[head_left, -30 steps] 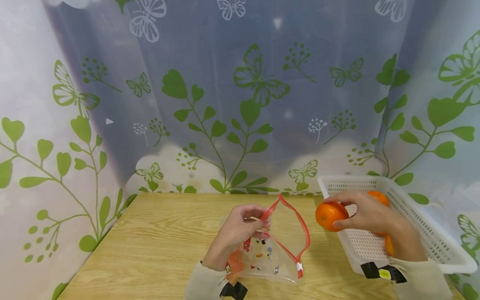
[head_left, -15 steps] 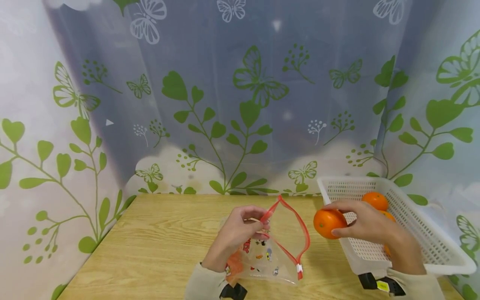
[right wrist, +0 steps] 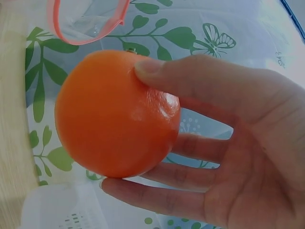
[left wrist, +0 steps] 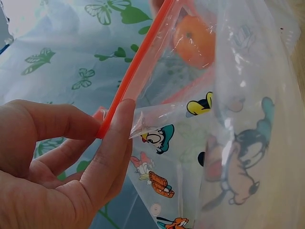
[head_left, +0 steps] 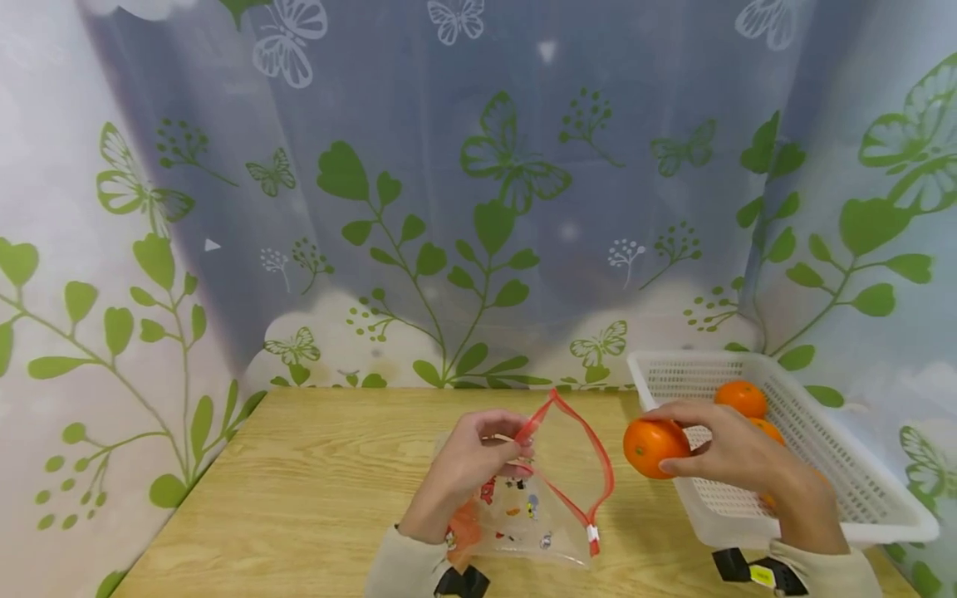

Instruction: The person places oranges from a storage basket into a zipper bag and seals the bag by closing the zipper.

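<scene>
My left hand (head_left: 473, 465) pinches the red zip edge of a clear zip bag (head_left: 527, 527) printed with small cartoon figures. The bag's mouth gapes toward the right, its white slider at the lower end. In the left wrist view, thumb and fingers grip the red strip of the bag (left wrist: 178, 164). My right hand (head_left: 736, 444) holds an orange (head_left: 649, 448) between thumb and fingers, to the right of the bag mouth and apart from it. Up close in the right wrist view, the orange (right wrist: 114, 119) shows its stem end at the top.
A white plastic basket (head_left: 885, 498) stands on the right with more oranges (head_left: 742, 399) in it, partly hidden behind my right hand. The wooden table (head_left: 314, 482) ends at a patterned curtain (head_left: 419, 100) at the back and sides.
My right hand has shifted slightly down and left with the orange, uncovering more of the oranges in the basket. My left hand and the bag stay nearly still.
</scene>
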`<state>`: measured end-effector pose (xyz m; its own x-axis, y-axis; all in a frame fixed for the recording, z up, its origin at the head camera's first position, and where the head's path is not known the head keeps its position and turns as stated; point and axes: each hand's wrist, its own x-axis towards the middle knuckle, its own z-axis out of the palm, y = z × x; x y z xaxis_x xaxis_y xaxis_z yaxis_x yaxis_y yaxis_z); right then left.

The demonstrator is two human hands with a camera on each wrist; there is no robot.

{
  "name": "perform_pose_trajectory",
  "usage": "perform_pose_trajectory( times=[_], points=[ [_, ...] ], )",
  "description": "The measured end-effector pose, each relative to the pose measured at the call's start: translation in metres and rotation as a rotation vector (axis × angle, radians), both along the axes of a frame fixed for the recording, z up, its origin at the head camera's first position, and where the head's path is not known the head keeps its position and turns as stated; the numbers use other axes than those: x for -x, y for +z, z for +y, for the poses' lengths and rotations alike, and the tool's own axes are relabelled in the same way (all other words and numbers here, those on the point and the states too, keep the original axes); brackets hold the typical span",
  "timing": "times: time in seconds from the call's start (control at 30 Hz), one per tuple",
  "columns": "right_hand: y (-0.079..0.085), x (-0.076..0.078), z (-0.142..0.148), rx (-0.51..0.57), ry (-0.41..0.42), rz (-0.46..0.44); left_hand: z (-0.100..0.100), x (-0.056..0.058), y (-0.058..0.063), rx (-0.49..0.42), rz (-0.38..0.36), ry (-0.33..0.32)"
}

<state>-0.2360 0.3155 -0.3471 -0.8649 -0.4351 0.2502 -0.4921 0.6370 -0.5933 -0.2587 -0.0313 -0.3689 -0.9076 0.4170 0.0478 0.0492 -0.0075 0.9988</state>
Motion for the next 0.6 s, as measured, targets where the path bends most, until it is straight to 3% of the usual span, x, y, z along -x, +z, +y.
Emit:
perform_pose_trajectory(
  times=[0.6],
  points=[
    [-0.0037, 0.0041, -0.0078, 0.061, 0.044, 0.080, 0.0009, -0.0003, -0.0005, 0.004, 0.004, -0.007]
  ],
)
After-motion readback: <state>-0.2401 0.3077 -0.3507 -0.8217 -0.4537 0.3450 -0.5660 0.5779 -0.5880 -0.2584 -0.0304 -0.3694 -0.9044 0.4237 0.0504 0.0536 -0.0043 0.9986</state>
